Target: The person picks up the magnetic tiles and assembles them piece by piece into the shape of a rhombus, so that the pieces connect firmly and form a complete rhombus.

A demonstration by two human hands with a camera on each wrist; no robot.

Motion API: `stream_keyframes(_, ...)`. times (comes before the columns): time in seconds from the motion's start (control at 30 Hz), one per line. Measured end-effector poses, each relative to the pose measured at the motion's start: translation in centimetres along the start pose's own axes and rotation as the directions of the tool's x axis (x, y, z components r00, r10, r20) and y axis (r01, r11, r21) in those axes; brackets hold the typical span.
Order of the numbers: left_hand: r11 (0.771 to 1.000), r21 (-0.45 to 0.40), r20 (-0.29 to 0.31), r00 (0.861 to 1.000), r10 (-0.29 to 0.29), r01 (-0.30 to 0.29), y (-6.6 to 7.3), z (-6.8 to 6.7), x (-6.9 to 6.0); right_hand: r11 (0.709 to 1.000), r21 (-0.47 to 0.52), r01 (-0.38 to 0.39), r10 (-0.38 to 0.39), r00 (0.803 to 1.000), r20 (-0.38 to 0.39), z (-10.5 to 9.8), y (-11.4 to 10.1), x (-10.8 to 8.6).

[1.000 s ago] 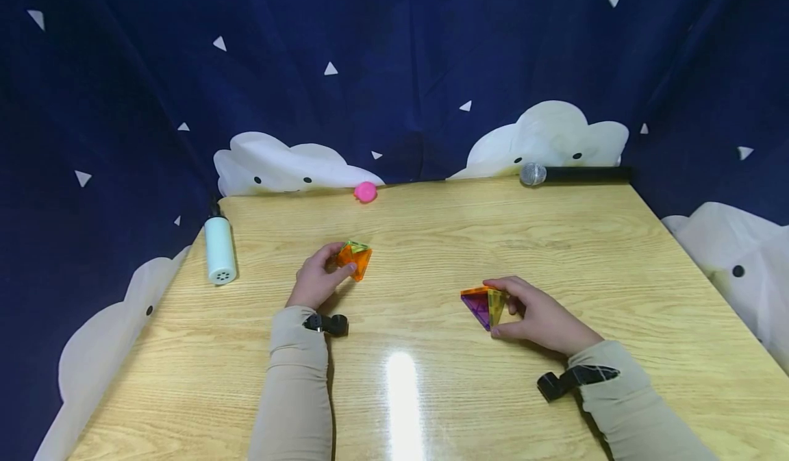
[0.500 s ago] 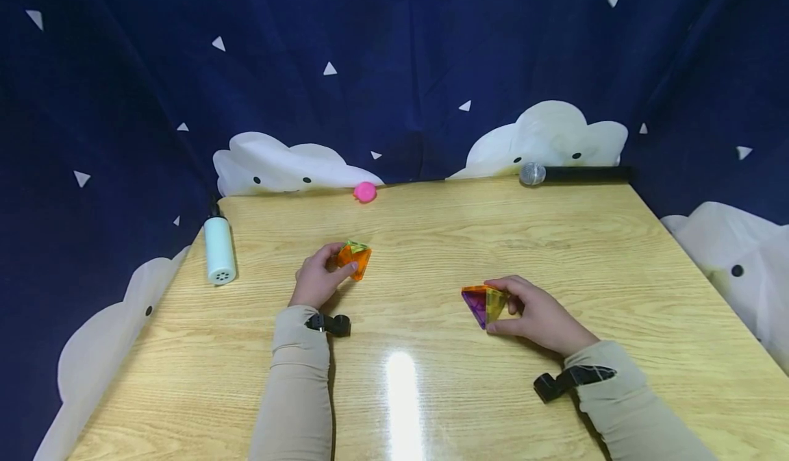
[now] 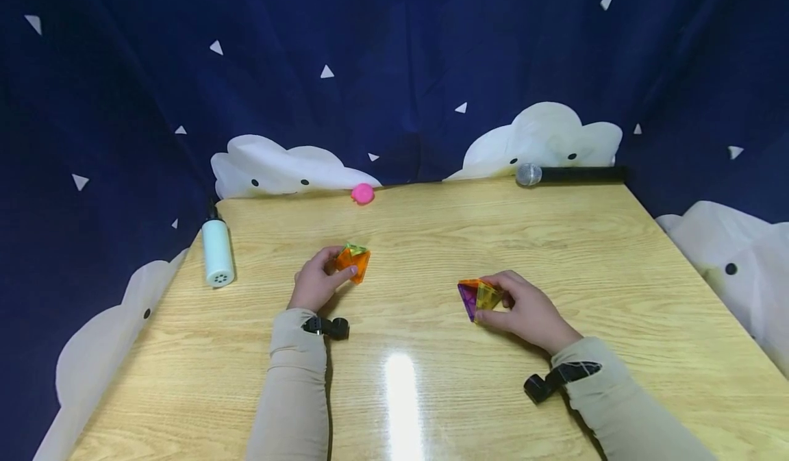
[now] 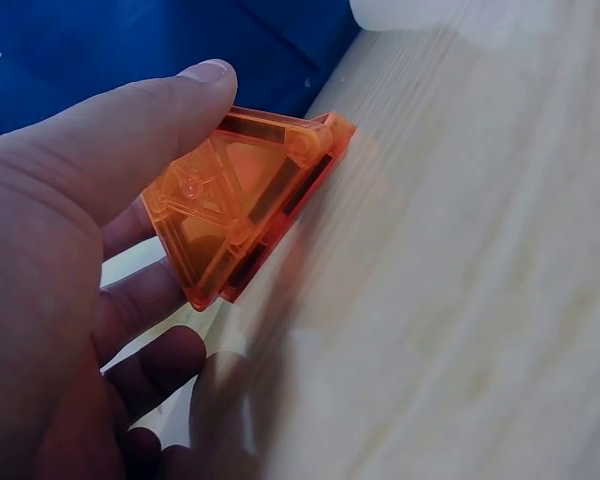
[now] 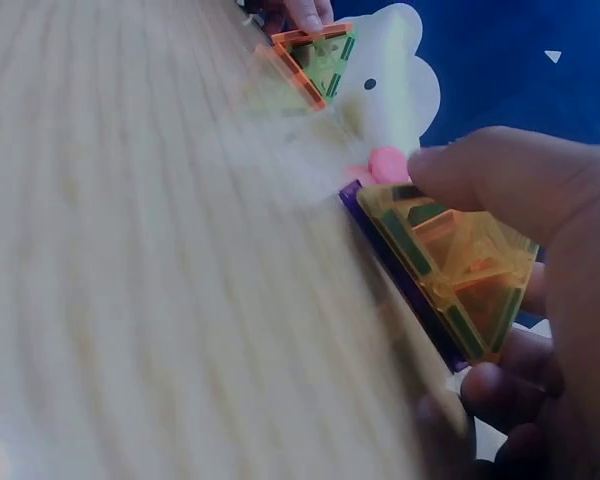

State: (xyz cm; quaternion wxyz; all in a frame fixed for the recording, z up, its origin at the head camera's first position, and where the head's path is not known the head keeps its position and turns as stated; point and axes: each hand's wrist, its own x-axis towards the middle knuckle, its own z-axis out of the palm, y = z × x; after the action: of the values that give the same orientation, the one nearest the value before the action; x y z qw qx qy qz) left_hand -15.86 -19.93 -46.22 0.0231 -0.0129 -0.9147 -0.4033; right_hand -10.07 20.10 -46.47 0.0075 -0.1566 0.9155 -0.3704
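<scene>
In the head view my left hand (image 3: 317, 279) pinches a small built piece of orange and green see-through magnetic tiles (image 3: 353, 264), left of the table's middle. The left wrist view shows my thumb on the orange triangular face (image 4: 245, 185), with fingers behind it. My right hand (image 3: 530, 310) holds a second piece of magnetic tiles (image 3: 477, 298), purple, orange and yellow, between thumb and fingers. Up close in the right wrist view, the yellow triangular tile (image 5: 460, 270) faces the camera with a purple edge along its left. The two pieces are apart.
A pale blue cylinder with a black tip (image 3: 218, 254) lies at the table's left edge. At the back are a pink round object (image 3: 362, 194) and a black microphone (image 3: 570, 175). A dark blue curtain (image 3: 382, 50) with white clouds surrounds the wooden table (image 3: 419, 235).
My right hand has moved slightly left and away from me with its tiles, which have turned a little. My left hand and its tiles stay in nearly the same place.
</scene>
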Motion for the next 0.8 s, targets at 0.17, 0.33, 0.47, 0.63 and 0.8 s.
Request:
stream_keyframes(0.17, 1.0, 0.002, 0.008, 1.0, 0.002, -0.002, -0.1, 0.1, -0.1, 1.0, 0.013, 0.016, -0.016, 1.0, -0.025, 0.2, 0.1, 0.5)
stream_keyframes(0.33, 1.0, 0.0, 0.009, 1.0, 0.016, -0.016, -0.1, 0.1, -0.2, 1.0, 0.029, 0.01, -0.01, 1.0, -0.023, 0.1, 0.2, 0.9)
stream_keyframes(0.47, 1.0, 0.004, 0.009, 1.0, 0.019, -0.019, 0.1, 0.0, -0.4, 1.0, 0.02, 0.002, -0.002, 1.0, -0.027, 0.0, 0.3, 1.3)
stream_keyframes(0.63, 1.0, -0.001, 0.009, 1.0, 0.02, -0.02, 0.2, -0.1, -0.4, 1.0, 0.004, 0.0, 0.0, 0.999, -0.037, -0.2, 0.6, 2.1)
stream_keyframes(0.8, 1.0, -0.005, 0.013, 1.0, 0.02, -0.019, 0.2, 0.0, -0.4, 1.0, -0.017, -0.021, 0.02, 0.999, -0.03, -0.4, 1.1, 3.0)
